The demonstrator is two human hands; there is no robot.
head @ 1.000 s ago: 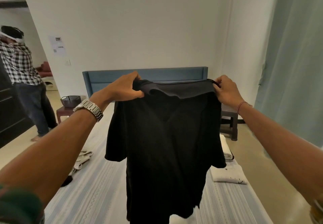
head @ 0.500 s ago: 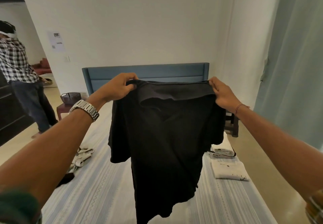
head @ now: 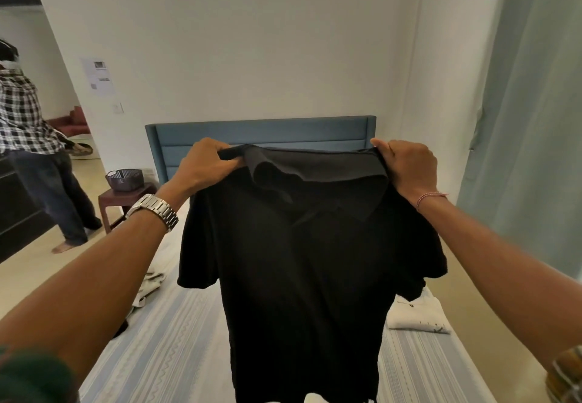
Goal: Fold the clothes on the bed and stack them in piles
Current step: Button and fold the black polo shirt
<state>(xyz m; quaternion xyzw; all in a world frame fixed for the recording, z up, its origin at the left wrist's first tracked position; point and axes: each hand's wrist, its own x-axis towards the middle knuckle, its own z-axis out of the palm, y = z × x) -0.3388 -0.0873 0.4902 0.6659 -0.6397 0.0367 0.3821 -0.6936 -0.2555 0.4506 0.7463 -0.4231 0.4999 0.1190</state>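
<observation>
1 black polo shirt [head: 302,276] hung in the air over the bed [head: 163,349], collar up. Left hand [head: 204,163] and right hand [head: 406,163] each had fingers curled, pinching a shoulder seam. Best bet: keep shoulders level and taut, lower flat onto the striped, ridged sheet. Fabric looked soft, matte, limp. 1 folded white garment [head: 415,314] lay right of the shirt.

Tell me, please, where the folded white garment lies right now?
In the head view, the folded white garment lies on the bed's right edge, just right of the hanging black shirt.
</observation>
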